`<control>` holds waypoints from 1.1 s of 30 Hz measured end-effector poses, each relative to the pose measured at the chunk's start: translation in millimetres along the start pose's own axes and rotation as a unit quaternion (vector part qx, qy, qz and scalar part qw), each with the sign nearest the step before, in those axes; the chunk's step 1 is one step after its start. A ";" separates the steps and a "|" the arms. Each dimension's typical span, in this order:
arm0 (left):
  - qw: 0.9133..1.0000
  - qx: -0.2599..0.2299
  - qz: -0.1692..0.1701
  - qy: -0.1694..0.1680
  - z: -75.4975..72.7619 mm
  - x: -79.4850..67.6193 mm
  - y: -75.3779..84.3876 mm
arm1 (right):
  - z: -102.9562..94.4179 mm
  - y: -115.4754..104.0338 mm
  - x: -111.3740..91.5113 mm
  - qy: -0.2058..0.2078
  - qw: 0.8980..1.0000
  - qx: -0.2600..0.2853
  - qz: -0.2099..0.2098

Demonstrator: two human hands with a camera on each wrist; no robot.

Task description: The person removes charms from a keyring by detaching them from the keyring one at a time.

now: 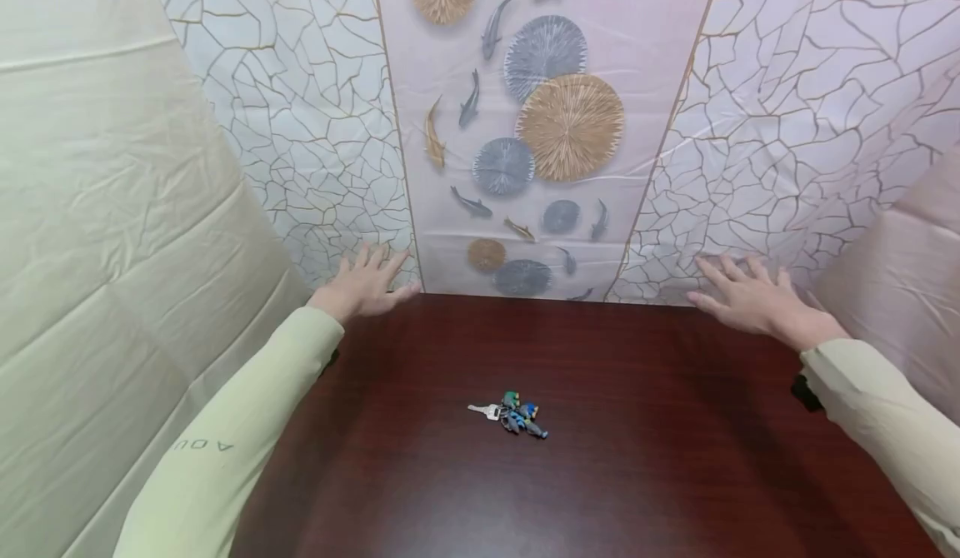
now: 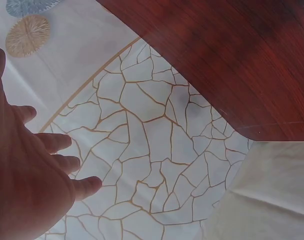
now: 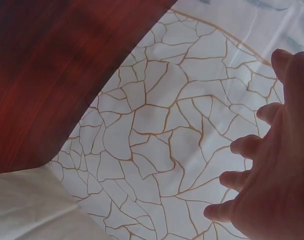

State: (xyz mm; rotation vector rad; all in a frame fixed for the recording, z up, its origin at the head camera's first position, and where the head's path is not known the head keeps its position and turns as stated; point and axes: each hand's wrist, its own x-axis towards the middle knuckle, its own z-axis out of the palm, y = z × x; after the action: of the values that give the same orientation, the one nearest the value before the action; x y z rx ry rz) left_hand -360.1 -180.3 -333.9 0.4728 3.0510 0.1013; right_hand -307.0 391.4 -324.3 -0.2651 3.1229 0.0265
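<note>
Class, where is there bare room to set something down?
The table has bare wood between the keychain and each sleeve, beyond it to the patterned backdrop, and on its near side. Only the keychain's spot is crowded.

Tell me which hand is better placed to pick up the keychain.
Probably the left hand: it looks nearer the keychain, whose key points leftward. The right hand is also empty but farther away.

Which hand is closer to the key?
Left. The left hand is beyond the key and to its left; the right hand is also beyond it, but farther out, to its right.
</note>
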 end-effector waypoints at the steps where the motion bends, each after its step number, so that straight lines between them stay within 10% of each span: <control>1: 1.000 0.003 -0.001 -0.001 0.3 -0.2 0.1 | 0.3 -0.8 -0.5 -0.001 1.000 0.000 -0.001; 33: 0.998 -0.042 0.037 0.024 32.6 -5.8 29.3 | 24.9 -51.9 -8.7 0.018 0.999 0.013 -0.049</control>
State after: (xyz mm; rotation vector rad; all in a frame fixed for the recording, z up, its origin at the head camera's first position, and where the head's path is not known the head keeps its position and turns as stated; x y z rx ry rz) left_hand -343.8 -152.3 -364.0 0.5853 3.0612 0.2451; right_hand -289.5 342.1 -350.0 -0.4227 3.1394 -0.0206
